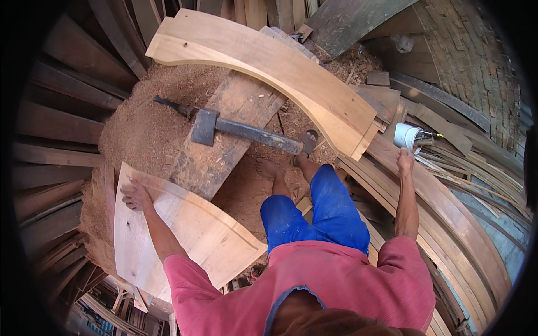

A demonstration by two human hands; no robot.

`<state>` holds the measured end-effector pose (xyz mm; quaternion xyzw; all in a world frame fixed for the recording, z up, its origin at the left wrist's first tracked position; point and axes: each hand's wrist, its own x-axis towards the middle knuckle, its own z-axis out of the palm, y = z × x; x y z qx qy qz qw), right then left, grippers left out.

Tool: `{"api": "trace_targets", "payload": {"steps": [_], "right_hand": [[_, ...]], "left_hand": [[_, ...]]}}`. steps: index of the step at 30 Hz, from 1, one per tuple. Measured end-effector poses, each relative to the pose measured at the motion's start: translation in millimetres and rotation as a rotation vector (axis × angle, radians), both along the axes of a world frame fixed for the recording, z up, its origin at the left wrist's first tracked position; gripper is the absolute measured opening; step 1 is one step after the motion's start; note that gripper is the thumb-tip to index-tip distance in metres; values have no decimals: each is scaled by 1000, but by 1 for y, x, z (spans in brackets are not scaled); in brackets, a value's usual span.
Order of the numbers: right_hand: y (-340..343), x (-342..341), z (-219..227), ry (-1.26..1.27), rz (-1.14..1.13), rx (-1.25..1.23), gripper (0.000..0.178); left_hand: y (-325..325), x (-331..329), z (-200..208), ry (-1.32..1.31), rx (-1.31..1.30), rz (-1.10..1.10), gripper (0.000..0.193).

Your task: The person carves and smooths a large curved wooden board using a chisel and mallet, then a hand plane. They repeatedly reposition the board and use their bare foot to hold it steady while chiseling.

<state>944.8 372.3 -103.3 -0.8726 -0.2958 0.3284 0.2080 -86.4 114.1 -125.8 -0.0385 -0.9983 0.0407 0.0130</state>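
My left hand (136,196) lies with its fingers spread on a pale, curved wooden panel (168,224) at the left. My right hand (404,161) is at the near rim of a white cup (406,135) on the right, its fingers closed there and partly hidden. Several slim tools stick out of the cup, one with a yellow mark. Between my arms, an axe (205,127) with a broad dark head and long wooden handle rests across a worn thick board (216,173). A dark, narrow tool (176,106) lies beside the axe head.
A large arched wooden piece (269,61) spans the far side. Curved planks (443,224) are stacked at the right, and dark boards (61,123) lean along the left. Wood shavings (134,123) cover the ground. My bare feet (272,171) are near the axe handle's end.
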Motion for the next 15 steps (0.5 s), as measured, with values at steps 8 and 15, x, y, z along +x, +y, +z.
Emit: {"api": "trace_targets", "payload": {"steps": [8,15], "right_hand": [[237,-159,-50,-233,889,57,41],[334,-247,-154,-298,1266,-400,45]], "left_hand": [[48,34,36,-134,-24,269,105],[1,4,15,-115,-6,363,114]]}}
